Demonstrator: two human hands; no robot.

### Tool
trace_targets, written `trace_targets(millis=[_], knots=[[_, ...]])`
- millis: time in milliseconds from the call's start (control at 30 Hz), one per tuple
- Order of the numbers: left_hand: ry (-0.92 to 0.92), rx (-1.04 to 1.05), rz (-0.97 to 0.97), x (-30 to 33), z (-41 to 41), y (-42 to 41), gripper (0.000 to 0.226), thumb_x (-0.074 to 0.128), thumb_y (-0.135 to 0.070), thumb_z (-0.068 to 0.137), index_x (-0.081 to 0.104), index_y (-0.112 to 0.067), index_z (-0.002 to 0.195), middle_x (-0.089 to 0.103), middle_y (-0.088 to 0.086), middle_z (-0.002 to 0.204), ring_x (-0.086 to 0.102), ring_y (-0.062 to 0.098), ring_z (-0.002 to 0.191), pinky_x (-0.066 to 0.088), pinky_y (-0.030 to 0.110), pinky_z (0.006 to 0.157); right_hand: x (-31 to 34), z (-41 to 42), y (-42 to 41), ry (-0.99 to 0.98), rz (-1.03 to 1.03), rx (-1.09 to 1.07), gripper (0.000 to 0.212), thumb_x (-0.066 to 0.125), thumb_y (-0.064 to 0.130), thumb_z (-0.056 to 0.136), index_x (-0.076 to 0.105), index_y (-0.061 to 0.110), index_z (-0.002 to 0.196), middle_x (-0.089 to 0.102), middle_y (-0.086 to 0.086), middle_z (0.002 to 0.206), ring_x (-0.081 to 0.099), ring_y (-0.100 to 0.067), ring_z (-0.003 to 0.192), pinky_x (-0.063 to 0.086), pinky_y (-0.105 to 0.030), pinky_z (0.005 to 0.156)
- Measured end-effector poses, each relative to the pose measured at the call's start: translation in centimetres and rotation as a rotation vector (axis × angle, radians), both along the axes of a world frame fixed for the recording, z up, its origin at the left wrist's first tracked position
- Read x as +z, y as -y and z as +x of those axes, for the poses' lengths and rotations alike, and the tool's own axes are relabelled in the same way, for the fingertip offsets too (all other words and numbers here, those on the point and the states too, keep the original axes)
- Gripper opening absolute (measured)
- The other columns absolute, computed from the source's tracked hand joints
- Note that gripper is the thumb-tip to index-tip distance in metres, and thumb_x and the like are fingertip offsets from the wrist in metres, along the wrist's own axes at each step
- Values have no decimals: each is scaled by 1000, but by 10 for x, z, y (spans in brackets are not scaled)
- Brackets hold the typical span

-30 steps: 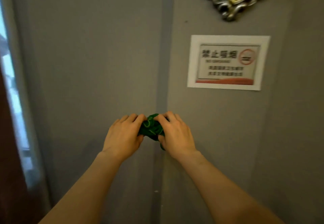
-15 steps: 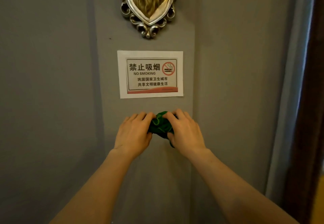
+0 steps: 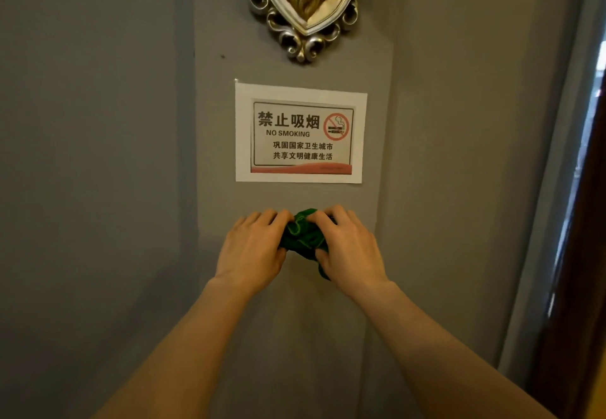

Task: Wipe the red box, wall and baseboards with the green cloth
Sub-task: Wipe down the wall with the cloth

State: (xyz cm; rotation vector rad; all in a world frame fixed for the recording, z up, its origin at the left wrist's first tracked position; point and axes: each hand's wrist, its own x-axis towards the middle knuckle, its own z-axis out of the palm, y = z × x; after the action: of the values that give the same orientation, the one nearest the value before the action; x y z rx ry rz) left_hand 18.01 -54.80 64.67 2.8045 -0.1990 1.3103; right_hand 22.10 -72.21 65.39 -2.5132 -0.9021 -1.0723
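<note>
I have both hands closed on the green cloth (image 3: 303, 233), which is bunched into a ball at the centre of the frame. My left hand (image 3: 252, 249) grips its left side, fingers curled over the top edge, and my right hand (image 3: 349, 251) clamps its right side the same way, thumb tucked under. The cloth sits between the two palms, with a small tail of it hanging out below the right thumb. It is pressed at or just in front of the grey wall (image 3: 98, 156); I cannot tell whether it truly touches the surface.

Directly above the hands, in the middle of the frame, a paper no-smoking sign (image 3: 300, 133) is stuck to the wall, its lower edge near my fingertips but apart from them. Above that, at the top centre, hangs the bottom of an ornate silver frame (image 3: 303, 38) with a gold inset. The sign and the frame both sit on a raised vertical strip of wall that runs down the middle of the picture. At the far right edge there is a pale vertical window frame (image 3: 557, 189) with a dark brown curtain (image 3: 583, 287) beside it. My forearms reach up from the lower corners.
</note>
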Motion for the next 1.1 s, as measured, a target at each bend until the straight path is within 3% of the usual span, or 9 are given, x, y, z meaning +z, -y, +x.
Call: trace_targets(millis=[600, 900, 1100], knots=[[-147, 48, -13, -88, 81, 34, 42, 73, -19, 85, 55, -22, 123, 64, 1, 114, 61, 27, 101, 48, 38, 83, -90, 91, 32, -132, -16, 55, 53, 74, 14, 78, 51, 24, 125, 51, -3, 118, 50, -25, 105, 53, -40, 67], [-305, 90, -37, -196, 110, 63, 47, 75, -18, 81, 55, -23, 123, 63, 2, 111, 61, 29, 98, 47, 39, 79, -200, 134, 59, -290, -77, 103, 52, 73, 19, 78, 50, 25, 124, 50, -3, 116, 50, -26, 104, 54, -43, 67], [-416, 86, -46, -297, 103, 50, 50, 77, -20, 76, 56, -24, 121, 64, 1, 108, 62, 29, 97, 52, 43, 80, -306, 130, 47, -372, -100, 130, 51, 72, 20, 77, 52, 25, 124, 51, -3, 116, 50, -26, 105, 54, -40, 66]])
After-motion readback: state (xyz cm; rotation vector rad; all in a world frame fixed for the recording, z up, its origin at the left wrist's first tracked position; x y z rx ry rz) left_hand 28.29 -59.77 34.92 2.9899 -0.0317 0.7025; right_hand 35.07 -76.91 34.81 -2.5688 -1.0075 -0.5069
